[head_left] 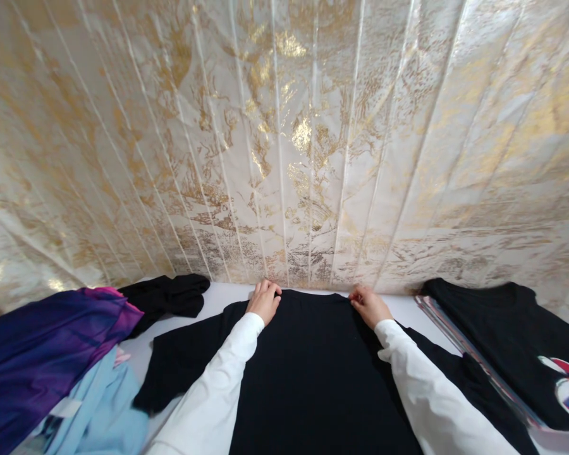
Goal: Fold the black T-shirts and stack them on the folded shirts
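Observation:
A black T-shirt (313, 373) lies spread on the white table in front of me, its neckline toward the wall and its sleeves out to both sides. My left hand (264, 301) is closed on the shirt at the left end of the neckline, fingers bent over the edge. At the right end of the neckline, my right hand (368, 305) pinches the fabric between thumb and fingers. White sleeves cover both my forearms and hide parts of the shirt's sides.
To the left lie a purple garment (52, 347), a crumpled black garment (171, 297) and light blue clothing (104, 404). A stack of folded clothes stands at right, topped by a black printed T-shirt (497, 335). A gold-patterned wall covering (289, 158) rises behind the white table (222, 297).

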A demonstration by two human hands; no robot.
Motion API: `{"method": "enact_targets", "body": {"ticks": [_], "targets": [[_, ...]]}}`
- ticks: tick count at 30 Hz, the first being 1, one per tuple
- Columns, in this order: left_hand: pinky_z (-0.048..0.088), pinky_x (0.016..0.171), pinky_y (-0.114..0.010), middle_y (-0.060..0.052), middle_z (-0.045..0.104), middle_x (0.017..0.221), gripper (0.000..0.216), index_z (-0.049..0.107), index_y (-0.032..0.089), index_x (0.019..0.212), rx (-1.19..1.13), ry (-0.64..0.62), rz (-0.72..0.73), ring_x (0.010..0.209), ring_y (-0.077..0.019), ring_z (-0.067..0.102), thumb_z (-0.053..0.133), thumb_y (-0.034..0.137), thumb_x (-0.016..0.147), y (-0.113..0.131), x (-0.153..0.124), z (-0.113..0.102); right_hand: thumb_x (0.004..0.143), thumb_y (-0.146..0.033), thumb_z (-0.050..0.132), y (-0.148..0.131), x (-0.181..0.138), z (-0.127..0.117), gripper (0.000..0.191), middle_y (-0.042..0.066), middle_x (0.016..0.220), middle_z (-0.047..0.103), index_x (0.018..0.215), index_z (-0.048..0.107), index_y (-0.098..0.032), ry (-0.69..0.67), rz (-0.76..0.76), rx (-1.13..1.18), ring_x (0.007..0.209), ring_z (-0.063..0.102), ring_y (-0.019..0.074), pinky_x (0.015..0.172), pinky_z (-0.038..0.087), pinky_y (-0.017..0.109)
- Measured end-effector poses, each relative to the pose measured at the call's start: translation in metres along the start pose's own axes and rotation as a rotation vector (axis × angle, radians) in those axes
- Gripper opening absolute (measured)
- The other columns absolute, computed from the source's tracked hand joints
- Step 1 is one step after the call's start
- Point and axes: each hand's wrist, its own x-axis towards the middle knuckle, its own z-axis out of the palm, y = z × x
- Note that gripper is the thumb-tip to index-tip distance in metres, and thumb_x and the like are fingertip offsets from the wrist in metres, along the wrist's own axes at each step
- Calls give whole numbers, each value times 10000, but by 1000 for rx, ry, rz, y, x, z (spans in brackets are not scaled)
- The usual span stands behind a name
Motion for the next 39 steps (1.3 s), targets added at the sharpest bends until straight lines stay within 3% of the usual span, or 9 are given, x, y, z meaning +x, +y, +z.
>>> {"method": "enact_targets", "body": {"ticks": [4,8,12,16,20,23,27,31,39], "targets": [[482,874,-437,-85,548,1199,272,558,168,1148,51,-31,-13,1039,-225,563,562,306,913,26,-1,-15,712,-126,555,12,-6,-25,227,-11,853,679,912,622,-210,-95,-56,115,728,627,130,691,473,238],[456,911,-452,-89,536,1222,260,566,170,1138,35,-57,128,1075,-233,543,561,300,913,77,-3,-24,756,-202,529,37,-20,-62,247,45,990,691,988,616,-200,-72,-31,127,811,655,162,732,495,271],[475,885,-422,-77,566,1175,231,575,175,1122,-53,-115,354,1029,-211,566,542,291,925,133,-2,-8,740,-229,541,58,-37,-75,186,56,856,695,895,637,-191,2,21,33,786,650,196,751,486,310],[464,890,-420,-100,578,1167,317,545,153,1175,-110,-115,379,1042,-232,566,535,339,919,162,-2,19,757,-299,559,65,-48,-64,138,55,770,661,792,649,-200,49,10,-81,765,619,220,758,462,341],[341,1036,-418,-137,456,1371,514,499,150,1268,-154,-109,395,1278,-287,384,524,484,878,163,-6,37,750,-270,571,74,-51,-59,115,66,771,623,659,595,-204,62,34,-198,810,586,238,799,422,354],[250,1085,-450,-130,345,1462,600,420,164,1352,-167,-129,418,1355,-291,267,474,535,882,159,-9,44,797,-239,515,80,-52,-63,130,71,778,624,680,561,-204,51,103,-254,768,594,217,732,424,323],[235,1083,-460,-130,316,1479,600,401,189,1373,-170,-151,434,1370,-290,242,430,549,895,156,-9,45,854,-298,492,75,-54,-67,161,55,799,649,741,564,-209,-25,112,-284,769,614,187,696,422,280],[231,1083,-461,-141,309,1481,606,407,176,1372,-171,-156,430,1374,-295,231,429,549,895,156,-8,43,783,-299,605,70,-58,-74,137,29,691,645,675,566,-223,-122,123,-338,702,619,192,632,404,276],[231,1084,-463,-142,311,1480,642,371,165,1391,-181,-161,422,1373,-293,235,423,562,889,153,-7,43,829,-319,527,69,-65,-82,135,65,722,644,722,564,-246,-96,259,-465,640,631,246,555,384,318]]}}
